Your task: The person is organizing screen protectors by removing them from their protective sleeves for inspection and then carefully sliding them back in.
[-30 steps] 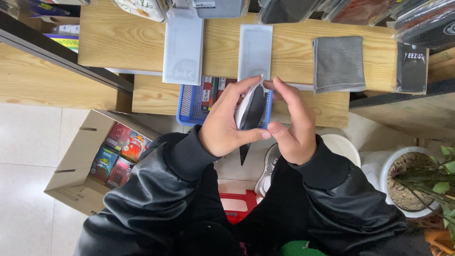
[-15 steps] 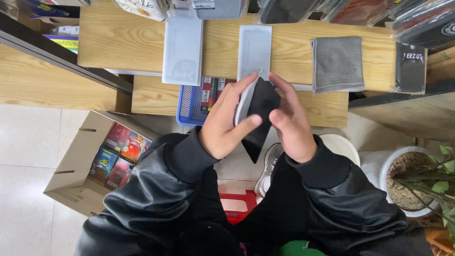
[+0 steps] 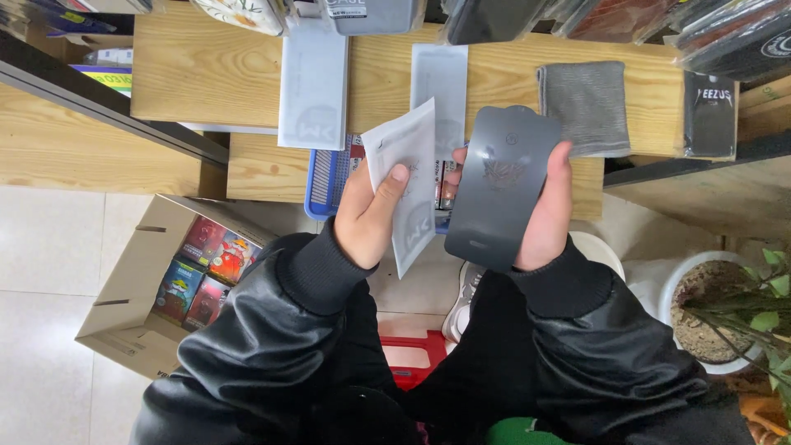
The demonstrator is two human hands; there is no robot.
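Head view, looking down past both dark jacket sleeves. The left hand pinches a white translucent sleeve between the thumb on its front face and the fingers behind it; the sleeve stands nearly upright, tilted slightly, its lower corner pointing toward 6 o'clock. The right hand grips a dark glossy protector sheet by its edges, the thumb along the 3 o'clock edge and the fingertips showing at the 9 o'clock edge. The sheet is a rounded-corner rectangle, dark grey, with a faint emblem near its upper middle and a small pale mark near its lower edge (surface reflective). Sleeve and sheet are held just beside each other, apart by a narrow gap.

At 12 o'clock from the hands lies a wooden tabletop. On it rest two pale flat packets, one directly above the sleeve, and a folded grey cloth at 1 o'clock from the sheet. The table's front edge runs just behind both held items. A blue basket sits under that edge at 9 o'clock from the sleeve. An open cardboard box stands on the floor at 8 o'clock, and a white plant pot at 4 o'clock. Open room remains between the hands and the knees.
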